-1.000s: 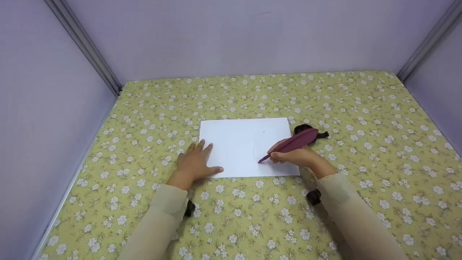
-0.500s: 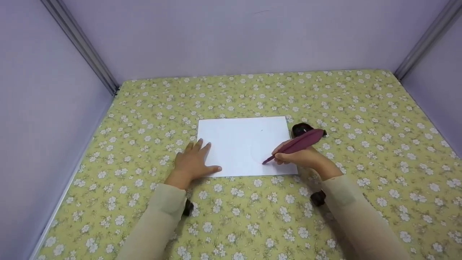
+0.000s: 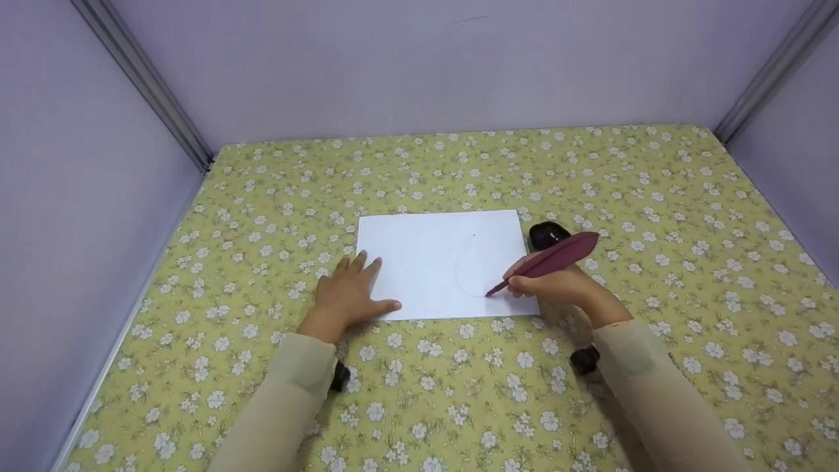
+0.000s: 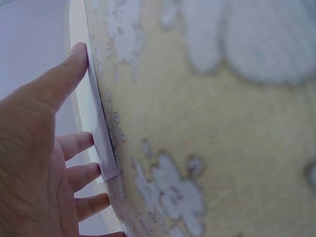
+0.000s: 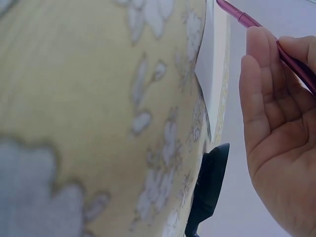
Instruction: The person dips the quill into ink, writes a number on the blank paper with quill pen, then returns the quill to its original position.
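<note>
A white sheet of paper (image 3: 419, 252) lies on the flowered cloth. My left hand (image 3: 345, 295) rests on its left side with fingers spread, thumb along the front edge; the left wrist view shows these fingertips at the paper's rim. My right hand (image 3: 550, 286) pinches a maroon feather quill pen (image 3: 565, 254) between thumb and fingers. The pen's tip meets the lower right part of the sheet, at the end of a faint curved line (image 3: 457, 275). In the right wrist view the slim shiny barrel (image 5: 245, 19) slants past the fingertips.
Just right of the paper sits a glossy black object (image 3: 547, 235), partly hidden behind the feather; from the right wrist it shows a narrow stub. Pale lilac walls (image 3: 419, 72) enclose the table at the back and sides. The yellow flowered cloth (image 3: 419, 380) covers the tabletop.
The right hand has moved the pen tip rightward across the lower paper, and a faint curve now shows behind it. The left hand stays on the sheet. The head view has shifted slightly.
</note>
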The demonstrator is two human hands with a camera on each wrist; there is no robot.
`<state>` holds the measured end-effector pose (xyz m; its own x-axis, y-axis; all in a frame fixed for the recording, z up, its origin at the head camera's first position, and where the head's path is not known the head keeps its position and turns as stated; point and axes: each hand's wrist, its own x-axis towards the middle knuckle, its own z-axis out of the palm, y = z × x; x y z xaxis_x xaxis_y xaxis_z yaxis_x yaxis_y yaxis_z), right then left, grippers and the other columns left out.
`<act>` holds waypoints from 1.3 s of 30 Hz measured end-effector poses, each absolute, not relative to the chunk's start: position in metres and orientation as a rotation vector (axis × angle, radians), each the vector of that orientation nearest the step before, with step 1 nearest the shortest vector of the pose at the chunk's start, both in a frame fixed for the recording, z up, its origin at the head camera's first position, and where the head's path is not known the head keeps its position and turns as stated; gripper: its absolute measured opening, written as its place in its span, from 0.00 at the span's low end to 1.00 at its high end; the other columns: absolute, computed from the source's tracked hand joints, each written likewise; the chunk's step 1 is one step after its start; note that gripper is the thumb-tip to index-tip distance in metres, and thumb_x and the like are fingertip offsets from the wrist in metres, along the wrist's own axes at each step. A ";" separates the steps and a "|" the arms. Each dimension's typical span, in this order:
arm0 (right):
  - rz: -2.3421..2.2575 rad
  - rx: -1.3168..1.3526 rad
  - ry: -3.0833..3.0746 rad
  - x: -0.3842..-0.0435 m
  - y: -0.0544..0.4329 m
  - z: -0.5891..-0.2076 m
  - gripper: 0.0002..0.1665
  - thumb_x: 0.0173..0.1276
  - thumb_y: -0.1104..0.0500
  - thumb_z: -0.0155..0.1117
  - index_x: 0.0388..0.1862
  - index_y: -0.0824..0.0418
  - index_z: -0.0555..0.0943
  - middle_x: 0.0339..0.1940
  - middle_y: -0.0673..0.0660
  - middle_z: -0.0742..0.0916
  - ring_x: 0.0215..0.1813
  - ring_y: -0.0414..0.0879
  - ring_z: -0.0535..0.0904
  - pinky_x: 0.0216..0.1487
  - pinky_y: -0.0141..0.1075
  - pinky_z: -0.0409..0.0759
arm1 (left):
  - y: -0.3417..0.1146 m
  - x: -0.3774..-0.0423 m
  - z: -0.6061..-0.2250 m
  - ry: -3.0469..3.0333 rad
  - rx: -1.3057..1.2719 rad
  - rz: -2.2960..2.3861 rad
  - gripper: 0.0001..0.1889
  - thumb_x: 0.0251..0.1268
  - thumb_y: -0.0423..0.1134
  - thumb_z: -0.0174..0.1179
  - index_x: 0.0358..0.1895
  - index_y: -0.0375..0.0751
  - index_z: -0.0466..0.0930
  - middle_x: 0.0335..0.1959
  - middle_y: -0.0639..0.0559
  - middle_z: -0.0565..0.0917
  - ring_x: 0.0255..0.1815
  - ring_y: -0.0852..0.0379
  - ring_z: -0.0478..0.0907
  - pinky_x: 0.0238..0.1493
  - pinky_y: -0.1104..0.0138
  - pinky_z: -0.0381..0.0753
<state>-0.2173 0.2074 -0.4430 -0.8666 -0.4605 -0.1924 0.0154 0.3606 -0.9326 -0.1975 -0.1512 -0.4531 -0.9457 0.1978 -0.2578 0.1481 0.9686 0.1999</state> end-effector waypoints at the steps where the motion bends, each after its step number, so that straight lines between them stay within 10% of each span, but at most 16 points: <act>1: -1.518 -0.377 2.209 -0.217 0.208 -0.443 0.15 0.67 0.62 0.63 0.43 0.75 0.81 0.33 0.57 0.87 0.34 0.45 0.83 0.39 0.38 0.82 | -0.151 -0.198 -0.453 2.839 0.256 0.257 0.51 0.54 0.73 0.54 0.76 0.50 0.49 0.77 0.45 0.45 0.75 0.39 0.40 0.64 0.37 0.51; 39: -1.461 -0.146 2.382 -0.224 0.220 -0.440 0.21 0.68 0.53 0.63 0.50 0.70 0.78 0.40 0.60 0.87 0.42 0.46 0.83 0.42 0.35 0.80 | -0.152 -0.198 -0.454 2.844 0.246 0.274 0.51 0.53 0.72 0.55 0.76 0.51 0.49 0.77 0.46 0.45 0.75 0.38 0.41 0.64 0.36 0.51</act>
